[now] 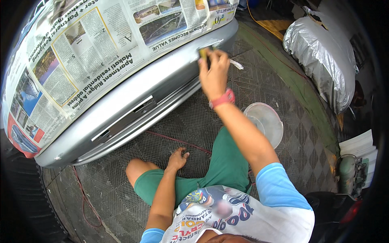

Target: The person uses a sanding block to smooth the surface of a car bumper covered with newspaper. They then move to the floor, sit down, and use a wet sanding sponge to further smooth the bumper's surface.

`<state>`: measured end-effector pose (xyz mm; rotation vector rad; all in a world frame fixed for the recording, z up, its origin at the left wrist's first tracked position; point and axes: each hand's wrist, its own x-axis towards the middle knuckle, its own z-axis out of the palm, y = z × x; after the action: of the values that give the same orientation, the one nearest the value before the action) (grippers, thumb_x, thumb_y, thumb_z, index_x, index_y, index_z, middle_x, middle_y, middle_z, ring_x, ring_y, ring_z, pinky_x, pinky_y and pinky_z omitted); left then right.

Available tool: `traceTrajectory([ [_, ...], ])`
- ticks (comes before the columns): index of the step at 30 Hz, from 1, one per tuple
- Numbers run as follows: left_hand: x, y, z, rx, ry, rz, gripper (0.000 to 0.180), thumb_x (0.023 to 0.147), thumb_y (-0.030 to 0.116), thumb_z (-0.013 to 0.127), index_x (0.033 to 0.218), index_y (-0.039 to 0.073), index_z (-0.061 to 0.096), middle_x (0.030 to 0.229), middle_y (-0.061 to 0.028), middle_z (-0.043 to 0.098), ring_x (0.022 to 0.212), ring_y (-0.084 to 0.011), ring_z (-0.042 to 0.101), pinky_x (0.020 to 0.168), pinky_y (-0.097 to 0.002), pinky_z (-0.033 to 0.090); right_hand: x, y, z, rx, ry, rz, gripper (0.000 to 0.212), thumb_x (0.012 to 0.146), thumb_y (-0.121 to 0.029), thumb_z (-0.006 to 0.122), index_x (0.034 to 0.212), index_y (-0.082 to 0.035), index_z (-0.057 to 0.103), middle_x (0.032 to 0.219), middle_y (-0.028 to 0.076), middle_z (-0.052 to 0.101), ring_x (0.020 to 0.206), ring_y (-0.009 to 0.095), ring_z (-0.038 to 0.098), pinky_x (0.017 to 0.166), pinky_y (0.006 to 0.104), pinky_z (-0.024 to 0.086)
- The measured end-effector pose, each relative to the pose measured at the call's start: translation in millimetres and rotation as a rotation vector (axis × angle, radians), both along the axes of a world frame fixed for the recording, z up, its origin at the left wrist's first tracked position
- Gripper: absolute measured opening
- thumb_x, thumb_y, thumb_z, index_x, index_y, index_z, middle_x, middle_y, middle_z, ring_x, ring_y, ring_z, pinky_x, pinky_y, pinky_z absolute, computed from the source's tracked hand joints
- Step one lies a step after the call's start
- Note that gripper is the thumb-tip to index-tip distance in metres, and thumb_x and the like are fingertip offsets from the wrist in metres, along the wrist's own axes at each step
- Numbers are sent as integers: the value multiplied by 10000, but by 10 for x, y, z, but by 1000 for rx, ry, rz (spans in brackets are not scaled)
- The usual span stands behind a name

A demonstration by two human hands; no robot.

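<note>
A silver car bumper (133, 95) curves across the upper left, its upper body covered with newspaper (101, 44). My right hand (213, 73) reaches to the bumper's right end, closed on a small yellow and black block that looks like a sanding sponge (204, 53). The block presses on the bumper's upper face, beside a whitish smeared patch (216, 43). My left hand (177, 158) hangs low by my knee, in front of the bumper and apart from it. Its fingers are loosely bent, the thumb stands off from them, and nothing shows in it.
A round whitish bucket (276, 121) stands on the dark grid mat (300, 152), right of my knee. Thin red hose or cord (83, 198) trails over the floor. A silver-wrapped vehicle (320, 56) is at the upper right, and a greenish machine (347, 170) sits at the right edge.
</note>
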<state>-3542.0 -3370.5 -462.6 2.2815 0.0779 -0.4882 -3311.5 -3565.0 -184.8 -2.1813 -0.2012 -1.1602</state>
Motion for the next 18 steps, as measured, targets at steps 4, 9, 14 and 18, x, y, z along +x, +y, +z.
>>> traceTrajectory([
  [4,3,22,-25,-9,33,7,520,993,381,704,1379,40,635,1320,-194,709,1202,-352,693,1053,-449,531,-89,78,-112,97,-49,62,349,919,-137,750,1237,-16,675,1287,233,552,1236,414,520,1092,498,427],
  [9,-5,3,48,-11,51,-5,498,1004,371,673,1381,49,627,1377,-208,670,1298,-387,623,1109,-457,487,372,-170,-108,433,68,-68,385,916,-97,747,1258,16,612,1258,231,575,1261,405,531,1122,485,405],
  [14,-10,12,18,-20,91,0,497,998,366,683,1380,53,629,1392,-202,664,1316,-384,611,1124,-453,476,35,175,-293,391,6,51,360,909,-85,753,1225,15,614,1241,222,572,1249,401,541,1114,485,409],
  [18,23,-11,13,-56,76,2,499,999,371,679,1383,57,629,1401,-200,660,1343,-379,592,1144,-452,458,590,-319,-117,652,133,-53,368,918,-110,758,1238,0,613,1242,234,570,1209,407,558,1093,471,424],
])
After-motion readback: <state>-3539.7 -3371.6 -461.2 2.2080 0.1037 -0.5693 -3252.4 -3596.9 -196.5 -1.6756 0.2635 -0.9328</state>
